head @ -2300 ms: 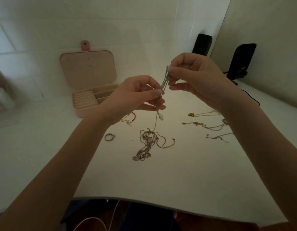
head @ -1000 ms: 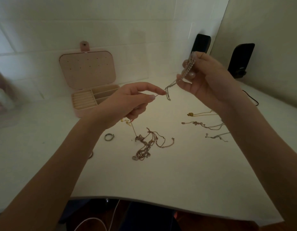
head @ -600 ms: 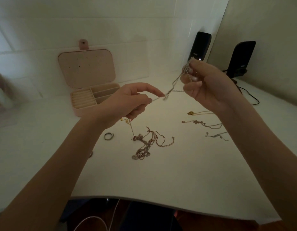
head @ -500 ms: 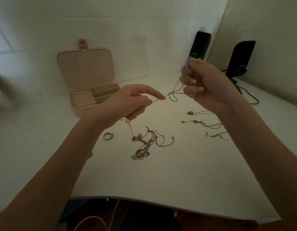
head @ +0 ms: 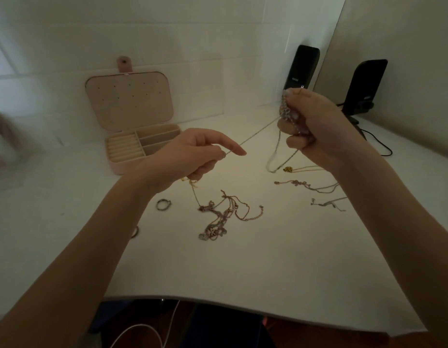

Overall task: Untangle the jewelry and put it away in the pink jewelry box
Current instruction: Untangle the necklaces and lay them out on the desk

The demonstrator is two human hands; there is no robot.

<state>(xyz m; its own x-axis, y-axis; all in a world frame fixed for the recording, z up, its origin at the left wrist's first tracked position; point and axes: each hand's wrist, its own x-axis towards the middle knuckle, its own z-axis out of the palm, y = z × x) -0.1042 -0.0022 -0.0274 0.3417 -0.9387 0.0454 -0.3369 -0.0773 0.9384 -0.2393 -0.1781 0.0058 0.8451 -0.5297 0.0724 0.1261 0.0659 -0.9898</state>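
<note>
A thin silver chain (head: 258,133) stretches taut in the air between my two hands. My left hand (head: 192,156) pinches one end between thumb and forefinger. My right hand (head: 316,124) is closed around the bunched rest of it, and a loop (head: 277,156) hangs down from that fist. Below on the white table lies a tangled heap of chains (head: 220,214). The pink jewelry box (head: 117,167) stands open at the back left, lid upright, with ring rolls and compartments showing.
Three separate necklaces (head: 308,185) lie spread at the right. A small ring (head: 164,204) sits near my left wrist, another (head: 135,232) partly under my forearm. Two black speakers (head: 302,67) with a cable stand at the back right. The table's front edge (head: 243,305) curves near me.
My hands have drawn apart, pulling the chain out longer and taut. The right hand has gathered more of it into a fist, and a loop now dangles below.
</note>
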